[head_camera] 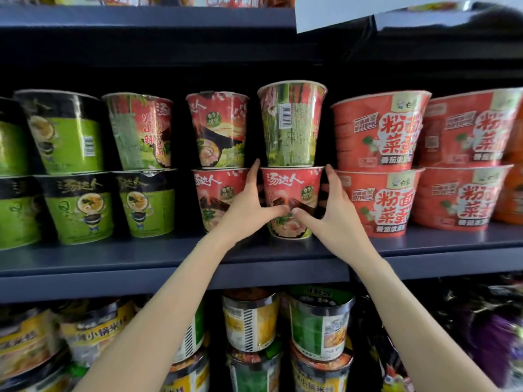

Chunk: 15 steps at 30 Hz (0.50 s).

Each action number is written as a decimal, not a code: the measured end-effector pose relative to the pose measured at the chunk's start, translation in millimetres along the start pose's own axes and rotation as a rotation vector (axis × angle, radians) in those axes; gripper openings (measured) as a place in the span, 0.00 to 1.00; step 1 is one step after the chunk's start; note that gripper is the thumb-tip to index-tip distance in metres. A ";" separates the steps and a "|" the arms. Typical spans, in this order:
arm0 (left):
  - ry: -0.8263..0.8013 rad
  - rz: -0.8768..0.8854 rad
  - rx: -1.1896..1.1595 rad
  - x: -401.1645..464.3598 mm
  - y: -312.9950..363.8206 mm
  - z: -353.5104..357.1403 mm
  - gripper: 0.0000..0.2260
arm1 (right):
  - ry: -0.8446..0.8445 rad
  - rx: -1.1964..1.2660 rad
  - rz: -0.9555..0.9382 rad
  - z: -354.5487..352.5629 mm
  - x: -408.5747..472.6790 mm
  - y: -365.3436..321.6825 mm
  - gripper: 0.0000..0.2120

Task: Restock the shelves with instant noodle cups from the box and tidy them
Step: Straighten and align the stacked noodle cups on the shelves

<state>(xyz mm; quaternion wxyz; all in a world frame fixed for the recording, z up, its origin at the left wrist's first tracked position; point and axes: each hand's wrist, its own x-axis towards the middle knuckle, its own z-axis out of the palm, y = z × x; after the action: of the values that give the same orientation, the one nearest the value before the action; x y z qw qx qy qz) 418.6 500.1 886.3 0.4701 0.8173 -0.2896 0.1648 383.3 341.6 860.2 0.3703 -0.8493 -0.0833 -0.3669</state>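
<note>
The shelf (169, 261) looks nearly full – both hands, left (249, 205) and right (334, 210), grip the lower red cup (291, 190) to straighten it – the box is not seen

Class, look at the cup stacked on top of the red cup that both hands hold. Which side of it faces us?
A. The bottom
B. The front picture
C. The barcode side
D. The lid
C. The top cup shows its barcode and small print, above the red cup held by the left hand and the right hand.
</note>
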 end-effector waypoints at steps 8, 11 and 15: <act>0.195 0.080 0.190 -8.0 -5.0 6.1 0.50 | -0.197 0.093 0.030 -11.2 6.4 1.1 0.41; 0.210 0.092 0.210 -7.3 -5.7 7.8 0.50 | -0.218 0.067 0.052 -16.1 6.6 -3.6 0.39; 0.219 0.093 0.206 -7.6 -8.9 9.9 0.49 | 0.206 -0.076 -0.190 -29.7 4.8 -20.6 0.27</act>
<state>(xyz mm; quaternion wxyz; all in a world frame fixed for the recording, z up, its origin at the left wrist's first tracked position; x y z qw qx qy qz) 418.3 497.4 871.3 0.4045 0.8240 -0.2557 0.3034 361.5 335.2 888.7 0.3082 -0.8090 -0.1109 -0.4882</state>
